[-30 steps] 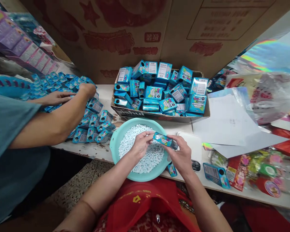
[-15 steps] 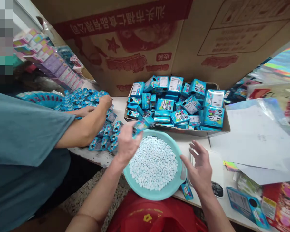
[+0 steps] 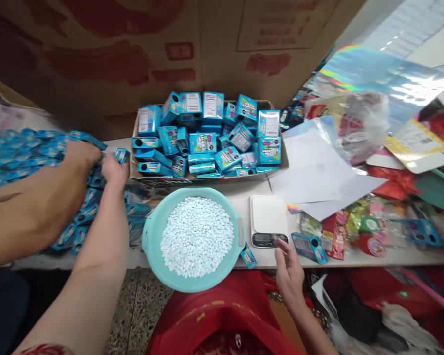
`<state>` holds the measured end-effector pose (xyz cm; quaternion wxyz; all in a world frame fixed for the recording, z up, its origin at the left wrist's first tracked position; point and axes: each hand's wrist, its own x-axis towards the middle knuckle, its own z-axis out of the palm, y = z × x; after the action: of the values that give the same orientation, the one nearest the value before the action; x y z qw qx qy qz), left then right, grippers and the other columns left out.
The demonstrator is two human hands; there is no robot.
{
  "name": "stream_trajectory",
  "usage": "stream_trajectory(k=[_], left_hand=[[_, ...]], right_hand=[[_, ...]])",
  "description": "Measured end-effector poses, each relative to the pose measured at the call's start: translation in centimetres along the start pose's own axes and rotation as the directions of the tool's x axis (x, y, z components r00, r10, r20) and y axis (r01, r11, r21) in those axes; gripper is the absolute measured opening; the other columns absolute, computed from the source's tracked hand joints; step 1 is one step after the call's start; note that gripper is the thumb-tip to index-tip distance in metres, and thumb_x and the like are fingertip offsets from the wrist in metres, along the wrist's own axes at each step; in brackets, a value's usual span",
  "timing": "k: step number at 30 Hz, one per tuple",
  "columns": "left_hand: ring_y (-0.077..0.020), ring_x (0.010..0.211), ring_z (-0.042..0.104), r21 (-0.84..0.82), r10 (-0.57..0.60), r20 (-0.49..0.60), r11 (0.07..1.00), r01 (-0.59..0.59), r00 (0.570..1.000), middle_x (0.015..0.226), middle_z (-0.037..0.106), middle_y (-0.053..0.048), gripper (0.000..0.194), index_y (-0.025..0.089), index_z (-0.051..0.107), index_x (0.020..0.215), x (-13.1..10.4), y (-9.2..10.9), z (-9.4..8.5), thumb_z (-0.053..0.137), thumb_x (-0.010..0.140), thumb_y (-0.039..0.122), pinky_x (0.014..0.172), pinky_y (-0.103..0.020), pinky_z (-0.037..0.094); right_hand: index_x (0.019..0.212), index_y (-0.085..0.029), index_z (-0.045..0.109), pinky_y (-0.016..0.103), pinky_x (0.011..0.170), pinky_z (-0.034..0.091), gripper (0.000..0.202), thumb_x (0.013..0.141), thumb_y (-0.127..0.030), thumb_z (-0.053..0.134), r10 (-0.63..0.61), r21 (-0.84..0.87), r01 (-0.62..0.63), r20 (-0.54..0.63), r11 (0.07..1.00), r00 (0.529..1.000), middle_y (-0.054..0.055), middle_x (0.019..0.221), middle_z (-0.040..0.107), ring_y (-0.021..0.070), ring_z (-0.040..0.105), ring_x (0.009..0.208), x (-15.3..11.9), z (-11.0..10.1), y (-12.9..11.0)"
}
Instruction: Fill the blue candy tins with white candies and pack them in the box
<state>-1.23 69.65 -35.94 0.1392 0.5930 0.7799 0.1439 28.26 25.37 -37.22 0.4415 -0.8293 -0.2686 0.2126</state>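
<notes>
My left hand [image 3: 114,170] is over at the left, closed on a small blue candy box [image 3: 122,156] whose lower part the fingers hide. Beside it is a co-worker's hand [image 3: 83,152], reaching into the spread of blue candy boxes [image 3: 29,148]. My right hand [image 3: 289,268] is open and holds nothing; its fingertips are near the front edge of a white kitchen scale [image 3: 269,214]. Between my arms a turquoise basin [image 3: 151,261] contains many small pale-blue candies [image 3: 196,236].
Behind the basin stands a carton tray [image 3: 163,182] heaped with blue boxes, against a large cardboard box [image 3: 214,64]. White sheets [image 3: 311,162] lie to the right. A flattened blue box [image 3: 311,247] and assorted sweets packets [image 3: 335,234] lie along the table's front edge.
My left hand has moved left with the blue box, from above the basin to the pile by the co-worker. My right hand has left the basin's side and dropped towards the scale's front.
</notes>
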Motion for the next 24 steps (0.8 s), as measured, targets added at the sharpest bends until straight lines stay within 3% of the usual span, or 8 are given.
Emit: stream_trajectory(k=[6,9,12,14,16,17,21,24], left_hand=[[-0.0293,0.119,0.046,-0.025,-0.036,-0.019,0.999,0.036,0.999,0.119,0.055,-0.010,0.040,0.008,0.046,0.116,-0.6,-0.7,1.3,0.060,0.079,0.007,0.104,-0.053,0.032],[-0.0243,0.121,0.045,-0.040,0.076,-0.157,0.996,-0.083,0.985,0.121,0.055,-0.010,0.032,0.012,0.050,0.118,-6.3,-1.4,0.1,0.050,0.086,0.010,0.106,-0.043,0.031],[-0.0224,0.106,0.054,-0.187,0.257,-0.367,0.921,-0.341,0.894,0.105,0.061,-0.013,0.028,0.013,0.059,0.104,-14.9,-2.3,0.3,0.037,0.094,0.027,0.099,-0.038,0.038],[-0.0230,0.101,0.056,-0.270,0.348,-0.187,0.881,-0.389,0.918,0.102,0.063,-0.012,0.028,0.016,0.061,0.102,-19.8,-2.6,2.0,0.041,0.091,0.033,0.095,-0.036,0.040],[-0.0266,0.111,0.051,-0.297,0.458,0.164,0.867,-0.399,0.874,0.114,0.061,-0.013,0.030,0.019,0.061,0.108,-22.7,-2.0,4.4,0.053,0.085,0.036,0.099,-0.038,0.036],[-0.0289,0.116,0.047,-0.267,0.436,0.259,0.890,-0.370,0.862,0.121,0.058,-0.013,0.033,0.020,0.061,0.110,-23.4,-1.5,5.7,0.056,0.082,0.037,0.100,-0.040,0.034],[-0.0333,0.117,0.042,-0.183,0.297,0.363,0.952,-0.245,0.883,0.118,0.056,-0.014,0.031,0.022,0.064,0.102,-24.4,1.1,9.2,0.061,0.079,0.041,0.102,-0.044,0.027],[-0.0301,0.106,0.047,-0.297,0.348,0.399,0.924,-0.240,0.848,0.097,0.060,-0.011,0.020,0.022,0.065,0.085,-26.0,1.8,9.7,0.065,0.075,0.039,0.100,-0.040,0.029]], right_hand=[[0.118,-0.019,0.054,0.049,0.092,0.048,0.053,0.071,-0.036,0.069,-0.201,-0.064,0.218,0.203,0.974,0.958,0.013,0.118,0.059,0.0279,0.056,0.111,-1.8,2.6,2.3],[0.106,-0.018,0.058,0.047,0.089,0.050,0.039,0.073,-0.037,0.067,-0.092,0.003,0.093,0.205,0.996,0.974,0.011,0.105,0.065,0.0254,0.062,0.099,-1.9,4.0,2.6],[0.099,-0.017,0.060,0.044,0.081,0.053,0.038,0.072,-0.041,0.069,0.097,0.078,-0.112,0.176,0.991,0.980,0.008,0.093,0.068,0.0236,0.064,0.085,-1.9,3.5,2.7],[0.097,-0.017,0.061,0.042,0.077,0.053,0.043,0.066,-0.044,0.073,0.197,0.119,-0.212,0.130,0.970,0.972,0.008,0.090,0.069,0.0237,0.064,0.082,-1.7,2.1,2.7],[0.096,-0.017,0.063,0.039,0.074,0.054,0.046,0.061,-0.044,0.076,0.274,0.182,-0.282,0.071,0.942,0.959,0.006,0.088,0.070,0.0230,0.065,0.079,-1.1,0.3,2.6],[0.096,-0.018,0.063,0.038,0.072,0.054,0.046,0.060,-0.044,0.077,0.305,0.228,-0.305,0.039,0.924,0.952,0.006,0.086,0.070,0.0223,0.065,0.077,-0.7,-0.4,2.4],[0.099,-0.021,0.063,0.038,0.067,0.055,0.041,0.070,-0.050,0.068,0.348,0.476,-0.312,0.012,0.823,0.937,0.004,0.086,0.071,0.0211,0.067,0.073,1.2,-1.4,1.0],[0.097,-0.023,0.064,0.043,0.071,0.056,0.041,0.074,-0.056,0.061,0.301,0.553,-0.353,0.187,0.755,0.935,0.004,0.086,0.072,0.0237,0.068,0.077,2.2,0.3,-0.9]])
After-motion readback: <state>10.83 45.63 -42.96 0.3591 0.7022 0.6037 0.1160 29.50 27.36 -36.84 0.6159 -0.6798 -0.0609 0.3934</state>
